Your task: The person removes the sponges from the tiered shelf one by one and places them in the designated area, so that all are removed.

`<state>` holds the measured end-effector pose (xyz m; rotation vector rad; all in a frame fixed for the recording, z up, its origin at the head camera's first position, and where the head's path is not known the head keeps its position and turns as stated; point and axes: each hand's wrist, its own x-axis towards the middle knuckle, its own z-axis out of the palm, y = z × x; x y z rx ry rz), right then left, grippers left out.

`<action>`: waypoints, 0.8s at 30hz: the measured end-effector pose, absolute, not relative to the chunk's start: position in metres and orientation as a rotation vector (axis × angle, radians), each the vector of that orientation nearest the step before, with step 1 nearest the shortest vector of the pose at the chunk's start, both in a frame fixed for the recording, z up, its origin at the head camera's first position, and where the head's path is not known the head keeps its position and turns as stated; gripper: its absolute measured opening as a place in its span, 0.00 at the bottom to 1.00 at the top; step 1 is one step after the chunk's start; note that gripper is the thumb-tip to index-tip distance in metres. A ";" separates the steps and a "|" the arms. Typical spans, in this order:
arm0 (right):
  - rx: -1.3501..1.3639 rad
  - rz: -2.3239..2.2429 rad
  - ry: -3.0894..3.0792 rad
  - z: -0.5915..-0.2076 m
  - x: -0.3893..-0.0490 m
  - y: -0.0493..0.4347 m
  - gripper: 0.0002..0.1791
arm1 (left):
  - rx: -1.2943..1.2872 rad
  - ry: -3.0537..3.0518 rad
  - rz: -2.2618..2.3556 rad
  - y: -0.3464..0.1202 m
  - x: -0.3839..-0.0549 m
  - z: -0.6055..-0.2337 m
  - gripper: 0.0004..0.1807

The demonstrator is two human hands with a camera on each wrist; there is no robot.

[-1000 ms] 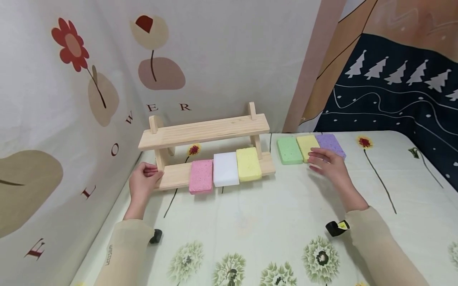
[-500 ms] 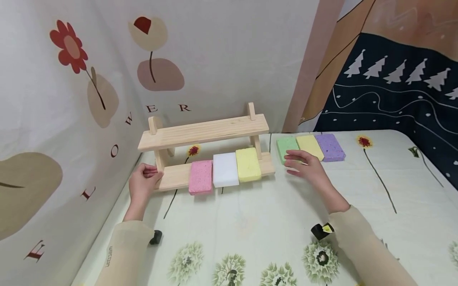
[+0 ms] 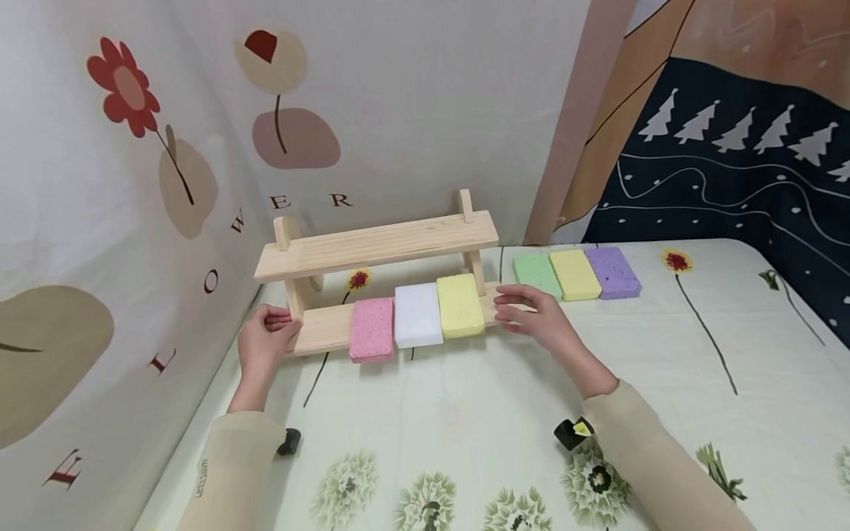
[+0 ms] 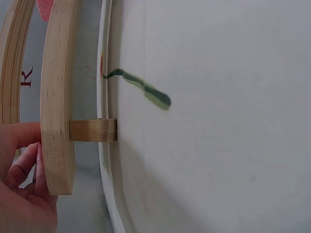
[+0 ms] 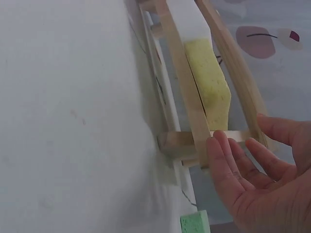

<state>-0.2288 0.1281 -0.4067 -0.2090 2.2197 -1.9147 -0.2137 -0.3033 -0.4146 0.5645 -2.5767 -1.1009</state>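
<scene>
A two-tier wooden rack (image 3: 375, 247) stands on the cloth. Its lower board carries a pink sponge (image 3: 372, 330), a white sponge (image 3: 417, 316) and a yellow sponge (image 3: 460, 306), side by side. My left hand (image 3: 264, 343) grips the left end of the lower board (image 4: 58, 97), pinching it between thumb and fingers. At the opposite end, my right hand (image 3: 536, 318) is beside the board with fingers loosely bent. In the right wrist view its fingertips (image 5: 219, 138) are at the board's end, close to the yellow sponge; whether they touch the wood I cannot tell.
Right of the rack, a green sponge (image 3: 537, 276), a second yellow sponge (image 3: 575, 274) and a purple sponge (image 3: 612, 272) lie in a row on the flower-print cloth (image 3: 451, 413). Printed fabric walls rise behind the rack and along the left.
My right hand has moved left, from over the yellow and purple sponges past the green one to the rack's right end. The left hand keeps its grip on the board.
</scene>
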 end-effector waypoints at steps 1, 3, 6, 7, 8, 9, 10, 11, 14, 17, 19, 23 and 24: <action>-0.211 -1.912 2.221 -0.407 -0.229 0.126 0.27 | 0.565 -2.575 -1.102 -0.303 -0.214 -0.415 0.14; -0.213 -1.901 2.226 -0.408 -0.229 0.121 0.27 | 0.568 -2.574 -1.101 -0.304 -0.214 -0.415 0.14; -0.224 -1.884 2.229 -0.410 -0.229 0.115 0.26 | 0.575 -2.572 -1.106 -0.304 -0.214 -0.415 0.14; -0.226 -1.877 2.231 -0.411 -0.229 0.113 0.26 | 0.576 -2.572 -1.107 -0.304 -0.214 -0.415 0.15; -0.225 -1.871 2.231 -0.412 -0.229 0.112 0.26 | 0.575 -2.574 -1.105 -0.303 -0.214 -0.414 0.15; -0.223 -1.863 2.235 -0.413 -0.229 0.110 0.26 | 0.573 -2.574 -1.105 -0.303 -0.214 -0.414 0.15; -0.216 -1.861 2.239 -0.413 -0.229 0.109 0.26 | 0.569 -2.573 -1.104 -0.303 -0.214 -0.414 0.14; -0.206 -1.858 2.243 -0.414 -0.229 0.108 0.27 | 0.566 -2.574 -1.103 -0.303 -0.215 -0.414 0.14; -0.172 -1.856 2.259 -0.414 -0.229 0.103 0.27 | 0.562 -2.574 -1.101 -0.303 -0.215 -0.413 0.14; -0.142 -1.868 2.275 -0.413 -0.229 0.100 0.27 | 0.565 -2.572 -1.104 -0.303 -0.215 -0.413 0.14; -0.126 -1.878 2.280 -0.413 -0.228 0.097 0.27 | 0.569 -2.572 -1.103 -0.303 -0.215 -0.414 0.14; -0.096 -1.888 2.293 -0.412 -0.225 0.095 0.26 | 0.580 -2.577 -1.104 -0.304 -0.215 -0.415 0.15; -0.094 -1.891 2.294 -0.412 -0.225 0.095 0.26 | 0.583 -2.579 -1.104 -0.304 -0.215 -0.415 0.15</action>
